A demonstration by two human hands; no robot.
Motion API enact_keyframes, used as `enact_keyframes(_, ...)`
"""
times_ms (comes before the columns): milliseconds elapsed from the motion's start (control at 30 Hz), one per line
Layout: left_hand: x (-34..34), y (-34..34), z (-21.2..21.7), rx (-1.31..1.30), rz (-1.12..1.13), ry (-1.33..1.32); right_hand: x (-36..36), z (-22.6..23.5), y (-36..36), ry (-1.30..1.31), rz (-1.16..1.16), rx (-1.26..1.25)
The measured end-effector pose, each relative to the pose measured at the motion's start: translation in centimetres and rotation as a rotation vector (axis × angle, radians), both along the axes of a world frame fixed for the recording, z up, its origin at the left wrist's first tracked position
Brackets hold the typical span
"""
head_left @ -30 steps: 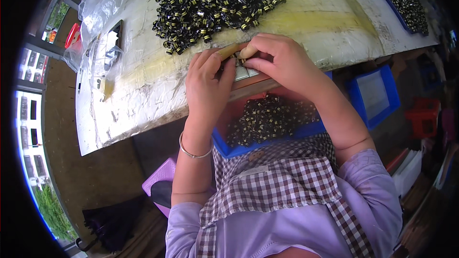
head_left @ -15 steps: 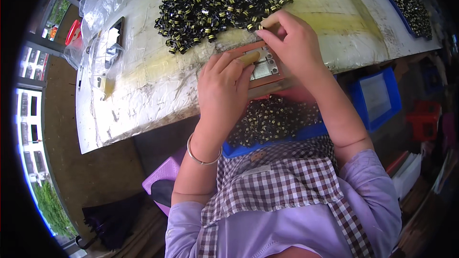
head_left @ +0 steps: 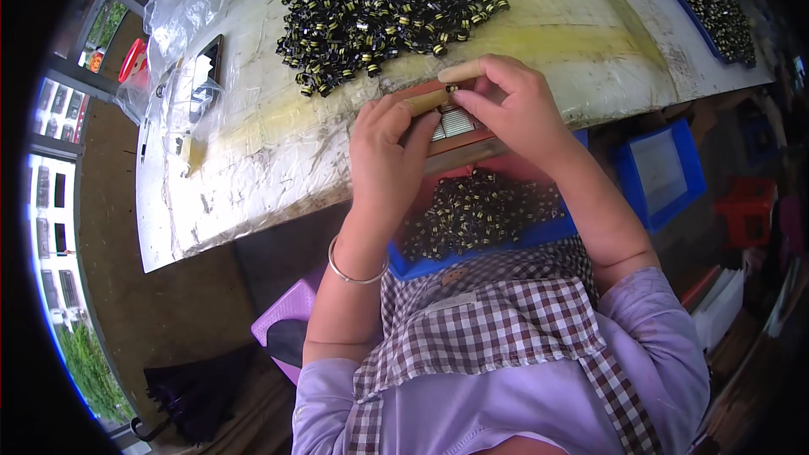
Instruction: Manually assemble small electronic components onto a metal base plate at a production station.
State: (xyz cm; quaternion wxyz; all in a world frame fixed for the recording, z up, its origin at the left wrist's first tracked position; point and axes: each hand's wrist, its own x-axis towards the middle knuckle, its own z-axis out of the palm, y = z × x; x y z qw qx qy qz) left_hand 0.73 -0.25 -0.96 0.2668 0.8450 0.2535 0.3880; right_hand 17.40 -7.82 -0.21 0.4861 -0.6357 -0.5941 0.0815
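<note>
My right hand (head_left: 516, 105) pinches a small black-and-yellow coil-like part (head_left: 452, 90) between thumb and forefinger. It holds the part just over the reddish-brown frame (head_left: 459, 142) of a fixture at the table's near edge. Inside that frame lies a ribbed metal plate (head_left: 456, 123), partly covered by my fingers. From the left side my left hand (head_left: 389, 131) reaches over the fixture, its forefinger stretched towards the part and its thumb apart. Both forefingers wear tan finger covers. Beyond the hands rises a big heap of similar parts (head_left: 379, 17).
Below the table edge, a blue tray (head_left: 413, 270) of similar parts rests at my lap. Another blue bin (head_left: 661, 173) stands to the right. A filled tray (head_left: 708, 8) lies far right. Clear plastic bags (head_left: 181, 0) and a dark phone-like object (head_left: 205, 76) sit at the left.
My right hand has drawn back from the heap's near edge to the fixture, bringing a small part with it. The left hand stays over the fixture with its forefinger near that part.
</note>
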Motion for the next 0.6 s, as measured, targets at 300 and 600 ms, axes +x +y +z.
enact_keyframes(300, 0.8, -0.8, 0.4, 0.294, 0.125, 0.086, 0.2, -0.2, 0.7, -0.089, -0.046, 0.021)
enact_keyframes(600, 0.5, -1.3, -0.1, 0.281, 0.108, 0.046, 0.2, -0.7, 0.2, -0.14, -0.037, 0.035)
